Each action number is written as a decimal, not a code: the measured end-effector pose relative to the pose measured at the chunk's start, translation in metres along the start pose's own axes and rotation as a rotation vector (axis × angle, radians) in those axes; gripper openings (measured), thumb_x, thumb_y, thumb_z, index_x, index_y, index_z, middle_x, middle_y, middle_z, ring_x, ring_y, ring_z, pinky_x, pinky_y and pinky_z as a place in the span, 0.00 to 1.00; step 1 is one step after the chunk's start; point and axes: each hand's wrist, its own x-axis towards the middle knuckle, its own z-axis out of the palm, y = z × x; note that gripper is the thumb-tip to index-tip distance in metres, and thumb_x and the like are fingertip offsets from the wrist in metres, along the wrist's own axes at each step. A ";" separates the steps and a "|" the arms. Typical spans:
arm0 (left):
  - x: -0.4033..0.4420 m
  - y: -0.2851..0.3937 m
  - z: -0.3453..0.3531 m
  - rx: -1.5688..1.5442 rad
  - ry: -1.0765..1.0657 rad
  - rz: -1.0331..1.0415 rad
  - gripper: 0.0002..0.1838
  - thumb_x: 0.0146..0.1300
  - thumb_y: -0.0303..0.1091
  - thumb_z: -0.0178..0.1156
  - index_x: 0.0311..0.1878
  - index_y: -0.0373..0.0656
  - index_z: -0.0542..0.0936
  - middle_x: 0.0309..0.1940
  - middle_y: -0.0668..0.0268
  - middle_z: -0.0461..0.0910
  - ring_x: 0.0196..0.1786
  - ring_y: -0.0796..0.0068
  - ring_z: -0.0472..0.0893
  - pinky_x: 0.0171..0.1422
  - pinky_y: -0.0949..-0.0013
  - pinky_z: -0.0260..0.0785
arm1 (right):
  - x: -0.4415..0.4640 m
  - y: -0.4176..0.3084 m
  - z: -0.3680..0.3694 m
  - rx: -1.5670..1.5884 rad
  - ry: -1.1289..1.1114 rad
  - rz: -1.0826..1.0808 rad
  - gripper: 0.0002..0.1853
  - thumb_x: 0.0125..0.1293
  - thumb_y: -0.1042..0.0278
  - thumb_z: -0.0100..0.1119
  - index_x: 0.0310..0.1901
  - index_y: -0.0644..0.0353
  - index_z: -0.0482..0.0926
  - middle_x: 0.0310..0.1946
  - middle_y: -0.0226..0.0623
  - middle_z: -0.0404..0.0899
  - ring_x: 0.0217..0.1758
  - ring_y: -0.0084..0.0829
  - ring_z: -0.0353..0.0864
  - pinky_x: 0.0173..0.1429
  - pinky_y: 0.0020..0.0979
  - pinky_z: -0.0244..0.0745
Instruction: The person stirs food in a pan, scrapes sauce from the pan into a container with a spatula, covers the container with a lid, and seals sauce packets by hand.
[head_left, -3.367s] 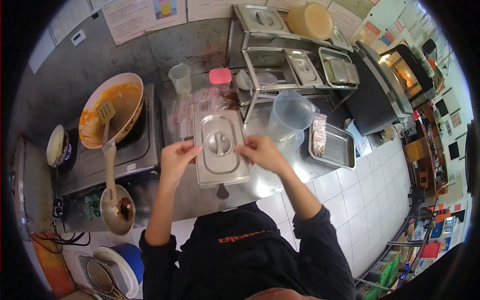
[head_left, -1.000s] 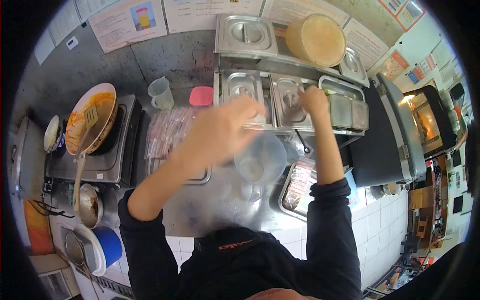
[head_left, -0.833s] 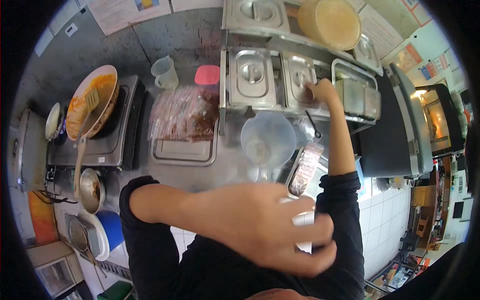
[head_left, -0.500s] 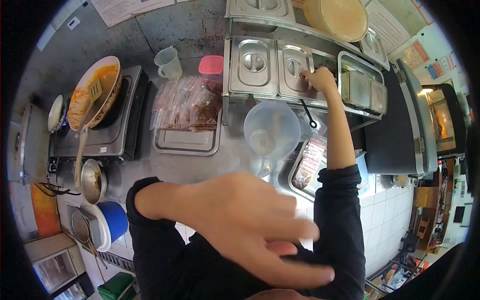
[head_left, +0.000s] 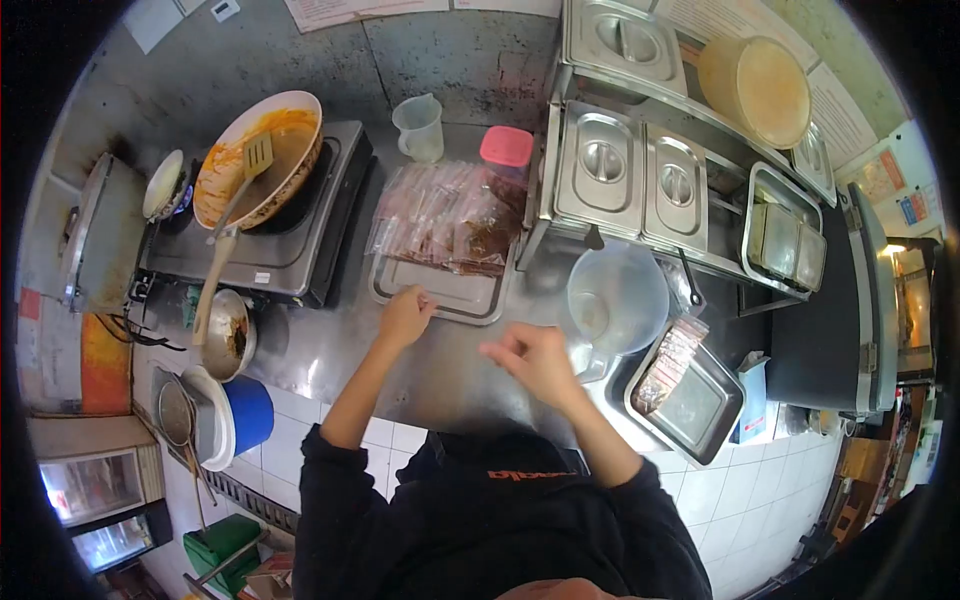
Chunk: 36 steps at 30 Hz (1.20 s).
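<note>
Two bare hands stand over the steel counter [head_left: 330, 350], apart from each other and on the person's side of the packets [head_left: 450, 215]. The left hand [head_left: 405, 317] is at the near rim of the tray [head_left: 440, 280], its fingers bent and close together; nothing shows in its grasp, and I cannot tell whether the tips touch the rim. The right hand [head_left: 540, 362] hangs between that tray and the clear jug [head_left: 622, 285], fingers half curled with a narrow gap at the thumb, holding nothing that I can see. The packets lie overlapping across the tray's far part and past its edge, probably spread so that each can be picked up singly, while the tray's near strip shows steel. A second tray [head_left: 710, 405], to the right, bears one strip of packets [head_left: 672, 365] along its side, which looks like a way of keeping that lot apart. Two lidded pans [head_left: 602, 160] [head_left: 677, 185] sit side by side on the rack [head_left: 540, 195], likely covered to protect their contents yet within reach. On the stove [head_left: 280, 260], the spatula [head_left: 258, 155] rests in the frying pan [head_left: 290, 170], whose handle [head_left: 215, 290] points toward the person, presumably for easy gripping.
</note>
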 end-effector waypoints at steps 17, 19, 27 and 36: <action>-0.061 -0.080 -0.038 0.222 0.083 0.606 0.07 0.48 0.33 0.63 0.32 0.46 0.80 0.37 0.68 0.75 0.45 0.65 0.73 0.51 0.60 0.64 | 0.054 0.114 0.178 0.102 -0.079 0.381 0.11 0.59 0.64 0.57 0.32 0.66 0.79 0.22 0.37 0.81 0.21 0.27 0.80 0.32 0.29 0.77; -0.082 -0.098 -0.041 0.219 0.056 0.553 0.06 0.48 0.31 0.62 0.32 0.45 0.79 0.37 0.66 0.75 0.45 0.63 0.72 0.52 0.60 0.63 | 0.034 0.096 0.198 0.255 -0.309 0.418 0.14 0.62 0.62 0.56 0.30 0.66 0.79 0.21 0.35 0.81 0.19 0.25 0.79 0.31 0.28 0.77; -0.114 -0.169 0.003 -0.140 0.547 -0.049 0.32 0.48 0.29 0.66 0.57 0.33 0.67 0.43 0.52 0.72 0.49 0.51 0.71 0.58 0.58 0.61 | 0.026 0.087 0.116 -0.448 0.895 0.117 0.09 0.59 0.63 0.58 0.39 0.56 0.78 0.32 0.45 0.80 0.32 0.49 0.79 0.39 0.45 0.73; -0.095 -0.161 -0.017 0.049 0.187 0.243 0.38 0.47 0.25 0.67 0.64 0.36 0.65 0.39 0.58 0.73 0.39 0.61 0.72 0.45 0.65 0.66 | -0.081 0.132 0.130 0.058 0.545 0.509 0.18 0.61 0.68 0.53 0.51 0.65 0.75 0.41 0.50 0.81 0.44 0.44 0.81 0.50 0.37 0.74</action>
